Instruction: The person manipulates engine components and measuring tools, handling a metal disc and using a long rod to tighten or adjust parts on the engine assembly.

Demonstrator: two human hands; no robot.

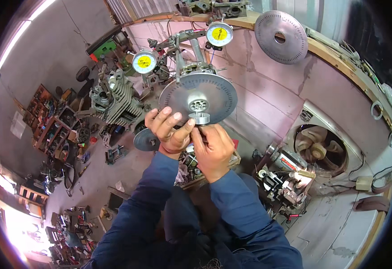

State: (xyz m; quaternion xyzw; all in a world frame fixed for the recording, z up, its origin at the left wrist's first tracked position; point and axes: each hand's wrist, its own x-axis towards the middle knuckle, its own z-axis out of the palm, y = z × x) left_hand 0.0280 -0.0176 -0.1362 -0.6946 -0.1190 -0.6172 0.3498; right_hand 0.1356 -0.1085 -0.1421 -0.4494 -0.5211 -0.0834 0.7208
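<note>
Both my hands meet at a small silver metal ring (199,119) in front of a graduated metal disc (223,96). My left hand (171,132) has its fingers curled, with one fingertip against the ring's left side. My right hand (216,145) pinches at the ring's lower edge; part of its grip is hidden. Just behind the ring is the disc's hub (198,105), with several holes in it. Above the disc, two dial gauges with yellow centres, a left one (144,62) and a right one (219,34), are fixed to a metal rig.
A finned engine (115,98) stands left of the disc. Another graduated disc (281,38) hangs at the upper right. To the right are a wall fan (317,145) and a small machine (281,184). Parts and tools lie about the floor at left; a smaller disc (145,141) sits behind my left wrist.
</note>
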